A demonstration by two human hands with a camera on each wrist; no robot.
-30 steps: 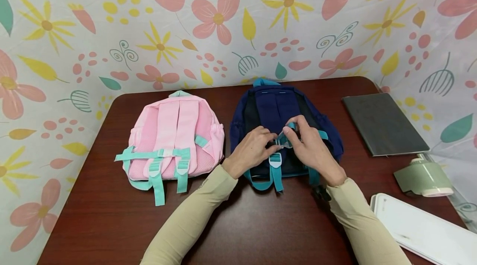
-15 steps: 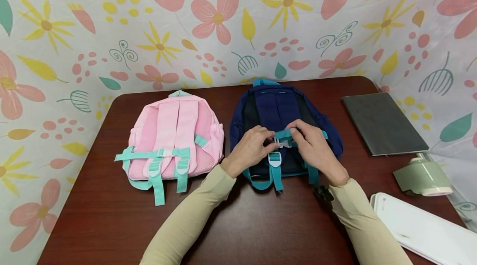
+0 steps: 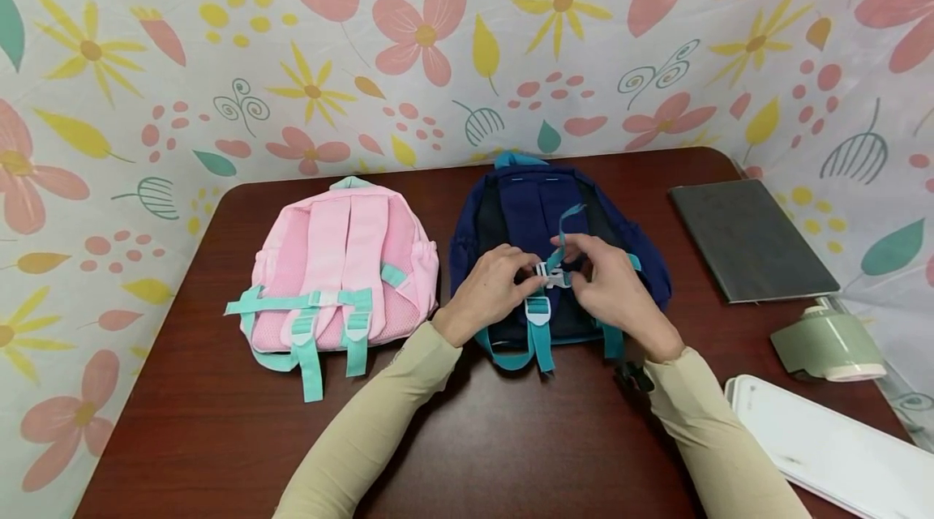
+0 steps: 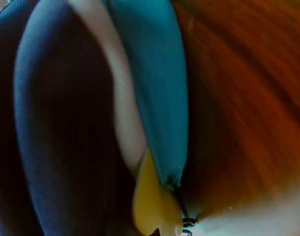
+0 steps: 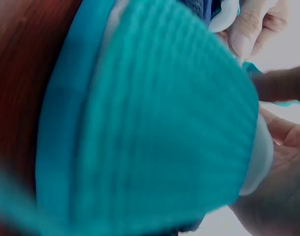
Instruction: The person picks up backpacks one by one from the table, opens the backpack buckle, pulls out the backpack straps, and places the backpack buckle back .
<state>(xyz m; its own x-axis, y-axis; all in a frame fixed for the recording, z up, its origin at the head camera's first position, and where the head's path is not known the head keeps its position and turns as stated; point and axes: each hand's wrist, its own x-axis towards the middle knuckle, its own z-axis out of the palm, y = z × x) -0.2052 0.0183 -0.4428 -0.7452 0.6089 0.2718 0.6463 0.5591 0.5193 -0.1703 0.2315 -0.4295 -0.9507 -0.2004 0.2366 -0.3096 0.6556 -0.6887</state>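
Head view, left to right. A floral cloth (image 3: 423, 32) stands along the far side of a dark red-brown table (image 3: 511, 446). At left, a pink backpack (image 3: 349, 235) lies with its shoulder straps upward and carry loop at the far end. Mint webbing (image 3: 280, 305) crosses the straps through a whitish clasp; other mint tails trail onto the table toward the near side.

Just right of it lies a navy backpack (image 3: 536, 199), same orientation, teal loop far, teal tails near. The left hand (image 3: 485, 296) reaches over its near left part, thumb and forefinger almost closed, pinching the left end of a pale buckle (image 3: 558, 279). A teal strap (image 3: 563, 233) rises from this buckle, its loose end standing up and bent to the right. The right hand (image 3: 616, 288) is at the buckle's right end, fingers bent, forefinger and thumb somewhat apart; forefinger against the strap, thumb beside the buckle. Whether it has a firm hold is unclear.

Right wrist view: teal webbing, blurred and close, covers much of the hands. Left wrist view: navy and teal fabric, blurred.

Far right: flat black item (image 3: 755, 242); nearer, a pale green object (image 3: 835, 346); nearest, a white flat item (image 3: 839, 454).
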